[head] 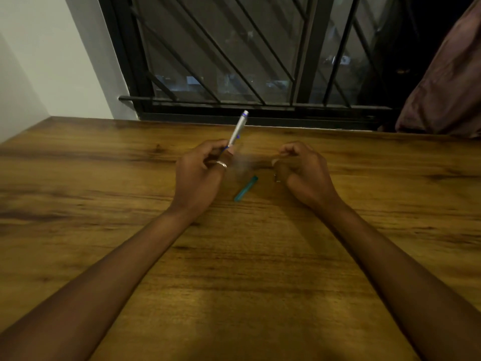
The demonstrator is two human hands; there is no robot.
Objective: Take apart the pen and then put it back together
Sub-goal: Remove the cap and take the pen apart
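Your left hand (200, 173), centre frame: closed around the silver pen barrel (238, 130), which tilts toward the upper right. Your right hand (303, 170), right of centre: fingers curled; contents too blurred to tell. Teal pen piece (246, 188): flat on the wooden table (104, 178), between your hands.

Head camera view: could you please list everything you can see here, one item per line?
Pen barrel: one, silver with blue bands, held tilted up in the left hand.
Pen piece: one, teal, flat on the table between the hands.
Small dark part: one, on the table by the right hand; too small to identify.
Table: one, brown wood.
Window: one, black bars, behind the table.
Cloth: one, brownish, far right.
Ring: one, silver, left hand.
Left hand: gripping the barrel.
Right hand: curled; contents unclear.
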